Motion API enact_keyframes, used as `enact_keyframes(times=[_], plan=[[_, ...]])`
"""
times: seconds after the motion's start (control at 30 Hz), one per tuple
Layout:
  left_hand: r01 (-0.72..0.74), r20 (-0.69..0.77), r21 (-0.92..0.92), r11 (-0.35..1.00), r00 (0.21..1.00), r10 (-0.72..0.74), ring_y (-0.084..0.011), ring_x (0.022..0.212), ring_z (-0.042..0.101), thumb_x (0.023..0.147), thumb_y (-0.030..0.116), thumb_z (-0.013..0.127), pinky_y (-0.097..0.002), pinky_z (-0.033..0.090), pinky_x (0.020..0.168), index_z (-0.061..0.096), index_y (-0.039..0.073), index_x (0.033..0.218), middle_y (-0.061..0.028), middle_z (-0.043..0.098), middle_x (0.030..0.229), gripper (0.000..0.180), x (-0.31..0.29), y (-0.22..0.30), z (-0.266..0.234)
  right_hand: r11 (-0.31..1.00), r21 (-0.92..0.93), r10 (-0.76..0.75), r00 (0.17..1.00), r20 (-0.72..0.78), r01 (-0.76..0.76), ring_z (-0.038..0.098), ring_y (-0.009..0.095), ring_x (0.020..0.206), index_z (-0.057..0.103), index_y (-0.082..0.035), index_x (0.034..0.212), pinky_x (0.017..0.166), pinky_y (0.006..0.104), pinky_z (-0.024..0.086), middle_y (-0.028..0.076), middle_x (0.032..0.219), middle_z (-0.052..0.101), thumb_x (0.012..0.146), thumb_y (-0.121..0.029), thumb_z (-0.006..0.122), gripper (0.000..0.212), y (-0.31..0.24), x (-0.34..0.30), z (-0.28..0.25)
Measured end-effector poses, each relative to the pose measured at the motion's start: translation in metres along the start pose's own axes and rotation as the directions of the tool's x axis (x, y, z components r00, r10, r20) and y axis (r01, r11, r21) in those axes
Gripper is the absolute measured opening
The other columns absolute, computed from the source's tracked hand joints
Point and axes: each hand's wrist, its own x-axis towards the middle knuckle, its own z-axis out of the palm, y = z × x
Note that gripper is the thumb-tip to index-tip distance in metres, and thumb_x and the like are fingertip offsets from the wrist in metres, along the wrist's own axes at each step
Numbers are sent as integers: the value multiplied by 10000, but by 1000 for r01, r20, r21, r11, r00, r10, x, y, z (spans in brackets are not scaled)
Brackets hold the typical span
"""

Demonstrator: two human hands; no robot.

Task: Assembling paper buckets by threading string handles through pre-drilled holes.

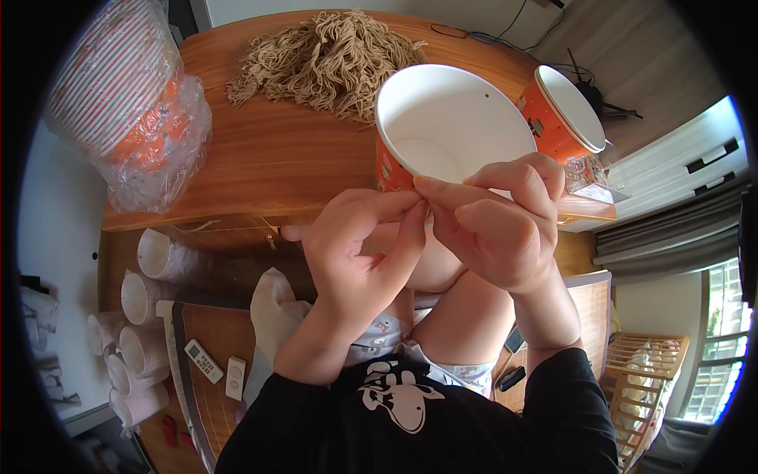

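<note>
My left hand (343, 249) and my right hand (505, 229) meet in front of me, thumbs and fingertips pinched together. Whatever lies between the fingertips is too small to make out. Just beyond them, on the desk, a large paper bucket (442, 110) stands with its white inside facing up and an orange outside. One small dark hole shows in its far wall, near the rim. My fingers overlap its near side, and I cannot tell whether they touch it. Behind the bucket to the left lies a heap of beige cords (332, 67).
Plastic-wrapped stacked buckets (118, 95) stand at the desk's left end. Orange buckets (557, 118) and a clear box (596, 182) sit at the right. Wrapped white stacks (142, 347) are on the floor at left. Beside me lie a remote control (204, 361) and a phone (515, 340).
</note>
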Motion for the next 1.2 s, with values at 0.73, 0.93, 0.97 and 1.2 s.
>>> enact_keyframes(times=[0.73, 0.93, 0.97, 1.2], plan=[[-139, -9, 167, 976, 990, 142, -220, 742, 635, 739, -46, 745, -314, 489, 659, 717, 32, 878, -37, 708, 771, 162, 5, 4, 3, 998, 56, 12, 998, -55, -9, 610, 141, 805, 626, -134, 1049, 741, 324, 412, -83, 951, 722, 688, -124, 823, 411, 5, -7, 3], [-88, 10, 179, 980, 996, 88, -208, 729, 628, 741, -43, 745, -297, 491, 655, 712, 28, 875, -40, 707, 780, 156, 6, 6, 2, 997, 56, 61, 998, -14, -60, 590, 136, 777, 677, -134, 1048, 774, 306, 387, -62, 897, 655, 651, -58, 823, 429, 7, -9, -1], [-89, 10, 179, 980, 996, 88, -208, 729, 628, 741, -43, 745, -297, 491, 655, 712, 28, 875, -40, 707, 780, 156, 5, 5, 2, 997, 55, 61, 998, -14, -60, 590, 136, 777, 677, -134, 1048, 774, 306, 387, -62, 897, 655, 651, -58, 823, 429, 8, -11, 1], [147, 39, -116, 982, 989, -143, -179, 756, 637, 793, -49, 734, -280, 523, 657, 693, -9, 907, -71, 688, 823, 128, 2, -1, 3, 930, 278, 202, 967, 157, -239, 595, 160, 871, 533, -90, 1114, 823, 309, 410, 22, 982, 704, 744, 30, 766, 454, -1, -5, -11]])
